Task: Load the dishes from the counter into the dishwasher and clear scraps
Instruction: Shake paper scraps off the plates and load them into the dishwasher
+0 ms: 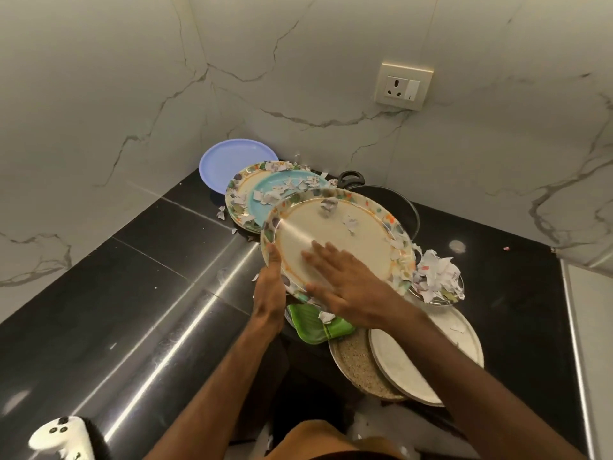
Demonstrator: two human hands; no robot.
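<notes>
At the near rim of the tilted floral plate (338,237), our left hand (269,287) pinches the edge while our right hand (348,290) lies flat on its face, fingers (326,252) straight and apart, paper scraps (329,207) sitting toward its far side, above the other plates (288,184) on the black table (132,293).

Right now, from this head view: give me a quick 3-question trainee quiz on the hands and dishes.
1. True or false: the left hand grips the rim of the floral plate.
2. Pick one. The right hand is: A) flat on the floral plate, fingers straight; B) clenched in a fist; C) out of view.
3. Fill in: to the right of the floral plate, paper scraps are heaped in a steel ___.

Key: 1 true; 2 A; 3 bowl.
</notes>
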